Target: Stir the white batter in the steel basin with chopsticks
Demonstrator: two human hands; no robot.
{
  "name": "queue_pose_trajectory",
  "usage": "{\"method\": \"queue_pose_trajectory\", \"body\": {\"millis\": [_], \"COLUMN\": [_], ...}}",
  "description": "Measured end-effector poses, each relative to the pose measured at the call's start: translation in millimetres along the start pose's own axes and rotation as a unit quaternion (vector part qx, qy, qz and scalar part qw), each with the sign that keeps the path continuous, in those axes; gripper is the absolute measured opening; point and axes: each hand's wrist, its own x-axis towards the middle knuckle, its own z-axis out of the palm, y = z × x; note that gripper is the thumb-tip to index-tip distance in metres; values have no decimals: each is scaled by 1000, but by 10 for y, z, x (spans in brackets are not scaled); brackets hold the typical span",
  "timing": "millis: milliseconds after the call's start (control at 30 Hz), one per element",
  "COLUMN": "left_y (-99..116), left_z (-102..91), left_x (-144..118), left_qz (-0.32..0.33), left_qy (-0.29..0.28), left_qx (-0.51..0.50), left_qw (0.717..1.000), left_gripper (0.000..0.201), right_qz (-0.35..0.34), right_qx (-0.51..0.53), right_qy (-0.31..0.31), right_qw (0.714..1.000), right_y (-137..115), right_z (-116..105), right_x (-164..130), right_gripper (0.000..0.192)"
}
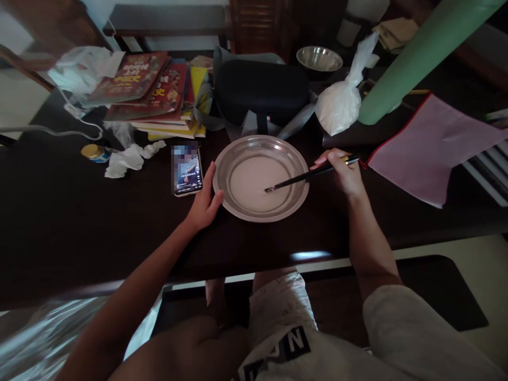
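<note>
A wide, shallow metal basin (pixel 261 216) stands on the dark table in front of me, with a milky white mixture (pixel 254 182) inside. My left hand (pixel 204 203) grips the basin's left edge, thumb on the near side and fingers along the rim. In my right hand (pixel 340 170) are black chopsticks (pixel 307 175) with gold-banded ends, held together and slanting down to the left. Their tips touch the white mixture near the basin's middle. A lit phone (pixel 188 172) lies just left of my left hand.
Behind the basin sits a black case (pixel 262 87), with a tied bag of white powder (pixel 339 106) to its right. Red books (pixel 138 84), crumpled tissue (pixel 127 160) and a small jar (pixel 95 153) are at left. A green tube (pixel 420 58) and pink mesh pouch (pixel 428 153) are at right.
</note>
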Motion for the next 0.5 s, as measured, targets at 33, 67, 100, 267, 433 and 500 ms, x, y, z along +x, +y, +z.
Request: {"method": "queue_pose_trajectory", "body": {"millis": [33,67,100,267,433,500], "left_y": [1,1,1,-9,-10,-11], "left_z": [0,0,0,-4,-5,-5], "left_x": [1,2,2,1,2,2], "left_qz": [0,0,1,4,1,3], "left_qy": [0,0,0,-6,-5,-4], "left_qx": [0,1,3,10,10,9], "left_qw": [1000,1000,1000,1000,1000,1000], "left_gripper": [77,77,77,77,78,78], "right_qz": [-1,-4,-11,-16,-21,-32], "right_qx": [0,-6,-17,-21,-11,-23], "right_qy": [-15,-34,-49,3,-49,-57], "right_qw": [1000,999,999,1000,999,998], "right_y": [1,2,1,-1,32,39], "right_z": [0,1,4,4,9,7], "right_x": [-1,-2,-3,1,0,2], "right_gripper": [31,32,32,32,33,31]}}
